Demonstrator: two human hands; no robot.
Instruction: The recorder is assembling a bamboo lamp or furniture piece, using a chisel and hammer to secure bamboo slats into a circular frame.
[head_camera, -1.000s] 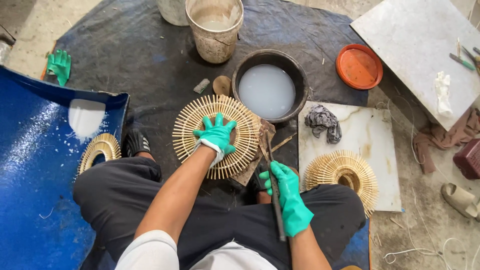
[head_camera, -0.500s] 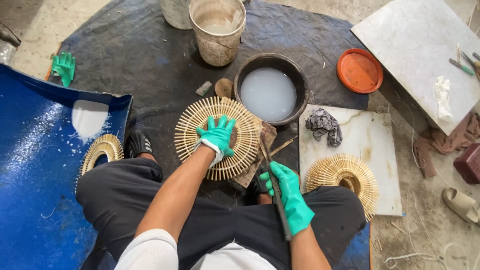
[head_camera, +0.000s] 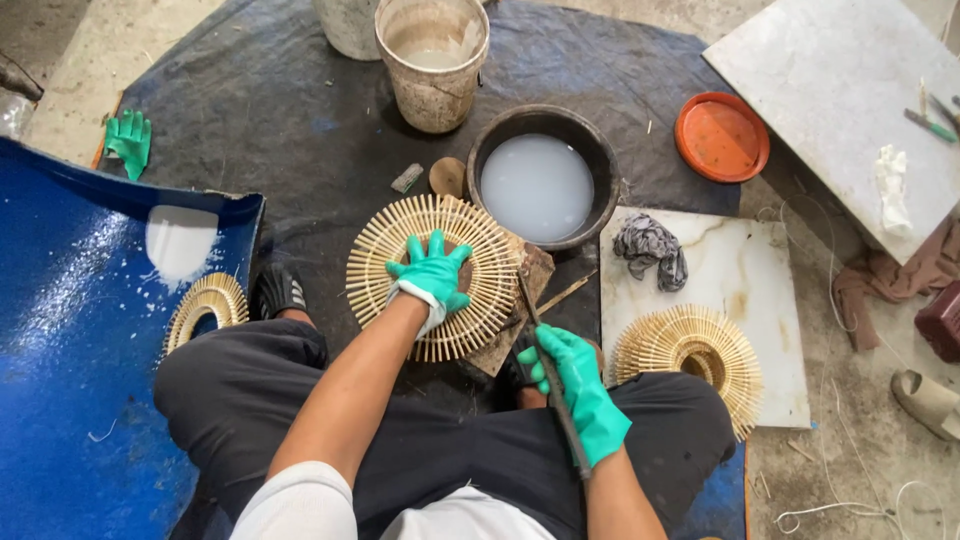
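Note:
I sit on the ground in green rubber gloves. My left hand (head_camera: 432, 277) lies spread on the centre of a round disc of radiating bamboo sticks (head_camera: 385, 250), pressing it flat on a wooden block (head_camera: 528, 275). My right hand (head_camera: 577, 384) grips a long thin dark tool (head_camera: 528, 305) whose tip reaches the disc's right edge. A black basin of milky white liquid (head_camera: 538, 186) stands just beyond the disc.
A second stick disc (head_camera: 690, 350) lies on a marble slab (head_camera: 745, 275) at my right, beside a grey rag (head_camera: 652, 248). A third disc (head_camera: 205, 305) rests on blue sheeting (head_camera: 70, 330). Dirty bucket (head_camera: 432, 60), orange lid (head_camera: 722, 136), spare green glove (head_camera: 128, 140), white board (head_camera: 850, 90).
Both hands hold almost the same pose on the disc and the tool. The view has shifted slightly, nothing else has moved.

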